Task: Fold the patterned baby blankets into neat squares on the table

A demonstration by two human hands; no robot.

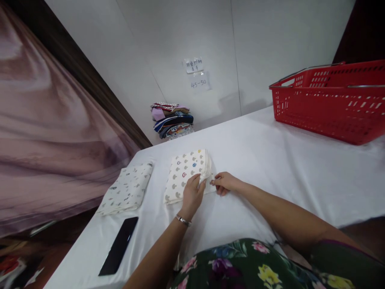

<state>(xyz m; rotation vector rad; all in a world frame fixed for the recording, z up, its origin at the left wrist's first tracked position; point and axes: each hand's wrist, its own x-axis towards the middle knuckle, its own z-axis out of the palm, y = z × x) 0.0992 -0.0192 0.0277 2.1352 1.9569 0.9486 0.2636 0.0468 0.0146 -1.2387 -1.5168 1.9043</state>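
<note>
White table (pixel 246 152): left hand (pixel 191 196) loosely gripping, right hand (pixel 225 183) pinching folded cloth (pixel 183 168).

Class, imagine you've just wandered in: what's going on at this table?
A person is handling a folded, mushroom-print cloth on a white-covered table. The left hand holds its folded layers at the right edge, while the right hand pinches the part sticking out beyond them. Another folded cloth lies to the left, with a dark phone nearer the person. A red basket stands far right.
</note>
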